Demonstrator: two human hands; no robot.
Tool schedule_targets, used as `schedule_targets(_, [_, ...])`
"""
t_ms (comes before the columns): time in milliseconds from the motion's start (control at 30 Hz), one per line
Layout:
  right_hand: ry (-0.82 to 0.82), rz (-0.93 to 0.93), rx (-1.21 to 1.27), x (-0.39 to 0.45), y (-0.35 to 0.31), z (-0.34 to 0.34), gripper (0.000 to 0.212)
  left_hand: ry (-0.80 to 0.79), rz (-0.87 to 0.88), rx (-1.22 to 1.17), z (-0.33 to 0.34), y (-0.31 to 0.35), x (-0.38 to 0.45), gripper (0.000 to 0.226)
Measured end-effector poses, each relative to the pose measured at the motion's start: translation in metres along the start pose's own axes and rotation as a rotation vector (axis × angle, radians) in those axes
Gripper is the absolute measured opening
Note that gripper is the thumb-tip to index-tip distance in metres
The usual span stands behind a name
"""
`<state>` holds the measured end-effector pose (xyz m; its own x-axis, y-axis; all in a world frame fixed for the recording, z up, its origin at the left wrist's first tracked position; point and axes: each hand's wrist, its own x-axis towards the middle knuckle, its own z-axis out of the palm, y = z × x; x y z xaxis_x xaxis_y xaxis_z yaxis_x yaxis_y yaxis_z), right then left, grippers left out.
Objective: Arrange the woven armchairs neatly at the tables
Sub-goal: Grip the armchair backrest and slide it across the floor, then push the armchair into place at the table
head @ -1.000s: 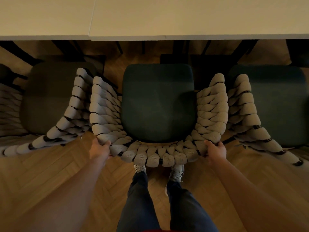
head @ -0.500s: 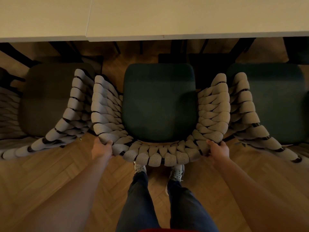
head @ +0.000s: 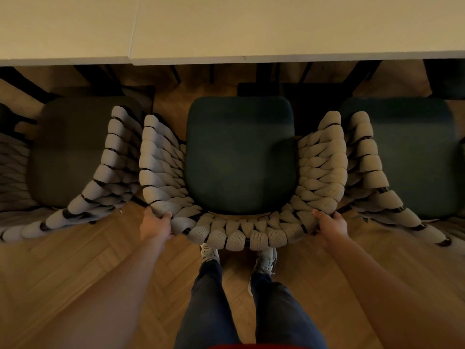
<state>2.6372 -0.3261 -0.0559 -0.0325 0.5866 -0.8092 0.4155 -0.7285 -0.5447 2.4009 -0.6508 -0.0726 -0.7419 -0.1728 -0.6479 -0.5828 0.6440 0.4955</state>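
A woven armchair (head: 241,230) with a dark green seat cushion stands straight below me, facing the pale tables (head: 276,28). My left hand (head: 154,224) grips the left rear corner of its woven backrest. My right hand (head: 331,222) grips the right rear corner. The seat's front edge is short of the table edge. A second woven armchair (head: 110,172) with a grey-brown cushion stands close on the left. A third woven armchair (head: 372,172) with a green cushion sits close on the right.
Two table tops meet at a seam (head: 133,34) above the left chair's right side. Dark table legs (head: 362,74) and more chairs show under the tables. My shoes (head: 210,253) stand on herringbone wood floor (head: 75,273) right behind the chair.
The middle chair has slid slightly away from the table edge toward me, both hands still gripping its backrest. The neighbouring chairs have not moved.
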Motion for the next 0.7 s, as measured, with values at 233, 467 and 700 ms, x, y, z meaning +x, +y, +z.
schedule_targets(233, [0.042,-0.05,-0.04,-0.018,0.017,0.009,0.062,-0.105,0.022,0.023,-0.028,0.0,-0.011,0.064])
schedule_targets(467, [0.155,-0.039,-0.079,-0.06,0.051,0.04,0.081,-0.202,0.107,-0.058,-0.074,-0.024,-0.01,0.041])
schedule_targets(700, [0.21,-0.052,-0.051,-0.135,0.116,0.104,0.063,-0.25,0.058,-0.187,-0.143,-0.071,0.025,0.008])
